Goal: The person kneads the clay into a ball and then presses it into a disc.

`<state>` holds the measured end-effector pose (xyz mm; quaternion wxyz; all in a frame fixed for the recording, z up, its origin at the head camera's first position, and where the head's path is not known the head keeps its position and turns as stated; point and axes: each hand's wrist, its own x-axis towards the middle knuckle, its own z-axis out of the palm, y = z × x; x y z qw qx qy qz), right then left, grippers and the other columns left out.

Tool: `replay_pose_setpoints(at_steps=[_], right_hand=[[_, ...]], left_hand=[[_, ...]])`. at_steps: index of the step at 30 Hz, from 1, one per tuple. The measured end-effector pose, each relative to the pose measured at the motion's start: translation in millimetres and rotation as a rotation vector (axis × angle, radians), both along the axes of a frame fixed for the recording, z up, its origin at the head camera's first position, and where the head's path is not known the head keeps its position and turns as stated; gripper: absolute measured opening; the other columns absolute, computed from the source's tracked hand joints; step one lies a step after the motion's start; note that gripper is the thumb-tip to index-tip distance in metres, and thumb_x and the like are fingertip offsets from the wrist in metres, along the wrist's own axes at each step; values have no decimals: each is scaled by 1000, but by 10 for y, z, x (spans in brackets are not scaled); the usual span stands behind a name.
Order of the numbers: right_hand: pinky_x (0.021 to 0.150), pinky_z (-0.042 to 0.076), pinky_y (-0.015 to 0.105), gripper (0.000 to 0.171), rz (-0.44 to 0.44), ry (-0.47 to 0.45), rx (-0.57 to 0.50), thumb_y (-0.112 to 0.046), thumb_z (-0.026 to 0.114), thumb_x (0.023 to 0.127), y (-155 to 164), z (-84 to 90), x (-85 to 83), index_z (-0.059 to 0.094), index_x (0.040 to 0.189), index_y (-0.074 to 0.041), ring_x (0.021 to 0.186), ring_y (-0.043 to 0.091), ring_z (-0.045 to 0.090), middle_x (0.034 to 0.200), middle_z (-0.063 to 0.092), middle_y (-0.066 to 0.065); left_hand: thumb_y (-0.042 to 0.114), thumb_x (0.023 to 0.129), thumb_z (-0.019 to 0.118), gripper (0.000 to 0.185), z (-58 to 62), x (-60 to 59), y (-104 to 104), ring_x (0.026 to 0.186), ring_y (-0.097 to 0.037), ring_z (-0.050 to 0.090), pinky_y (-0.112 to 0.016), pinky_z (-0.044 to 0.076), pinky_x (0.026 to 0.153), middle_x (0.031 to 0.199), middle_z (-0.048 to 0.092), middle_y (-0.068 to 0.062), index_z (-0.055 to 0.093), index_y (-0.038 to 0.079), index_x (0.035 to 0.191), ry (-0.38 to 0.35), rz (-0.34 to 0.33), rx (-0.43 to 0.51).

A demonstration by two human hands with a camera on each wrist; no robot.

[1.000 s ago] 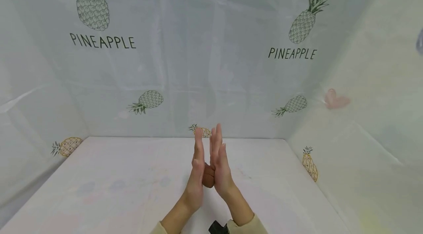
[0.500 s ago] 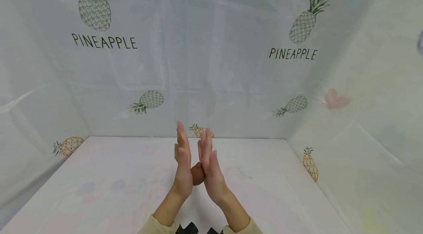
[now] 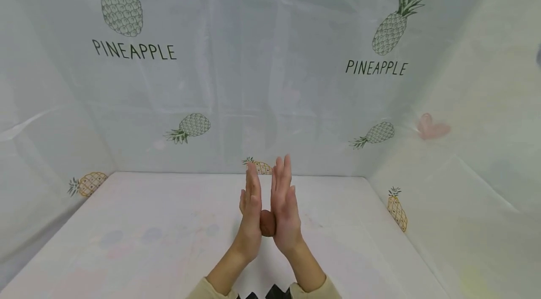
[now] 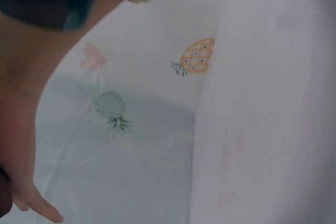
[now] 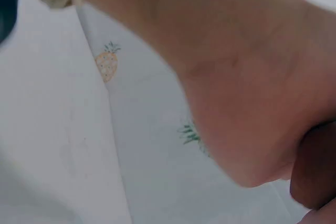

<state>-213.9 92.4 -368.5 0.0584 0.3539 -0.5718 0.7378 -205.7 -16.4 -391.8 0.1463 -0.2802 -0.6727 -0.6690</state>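
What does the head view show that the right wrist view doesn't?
Only the head view shows both hands whole, left hand and right hand, fingers straight, palms pressing the brown lump, above the white table. Only the right wrist view shows the right palm's heel close up. Both show the lump and the pineapple-print sheet.

Palms hide most of the brown lump point(image 3: 267, 223).

Two bare forearms, beige long sleeves point(image 3: 207, 289) pushed back at the wrists, dark wrist-worn devices point(image 3: 274, 292) (partly cropped)
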Motion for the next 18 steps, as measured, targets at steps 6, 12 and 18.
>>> replay_pose_setpoints(at_steps=[6, 12, 18], right_hand=[[126, -11, 60, 57, -49, -53, 25, -51, -3, 112, 3, -77, -78, -13, 167, -45, 163, 16, -16, 177, -15, -13], [128, 3, 62, 54, -58, -125, 170, -52, 1, 113, -64, -145, -101, -13, 166, -51, 164, 18, -10, 176, -13, -14], [127, 16, 60, 53, -64, -124, 311, -59, 4, 112, -162, -175, -80, -15, 162, -57, 164, 18, -1, 174, -14, -20]], left_hand=[[52, 110, 2, 59, 67, 93, 27, 103, -9, 54, -27, 46, 95, 173, -22, 22, -15, 46, 166, -55, -70, 82], [59, 109, 0, 62, 133, 93, -37, 161, -9, -21, -68, -18, 121, 176, -17, 19, -11, 43, 168, 21, -9, 101], [64, 108, 4, 69, 187, 6, -151, 160, -12, -27, -68, -24, 118, 175, -23, 16, -15, 37, 169, 78, 25, 154]])
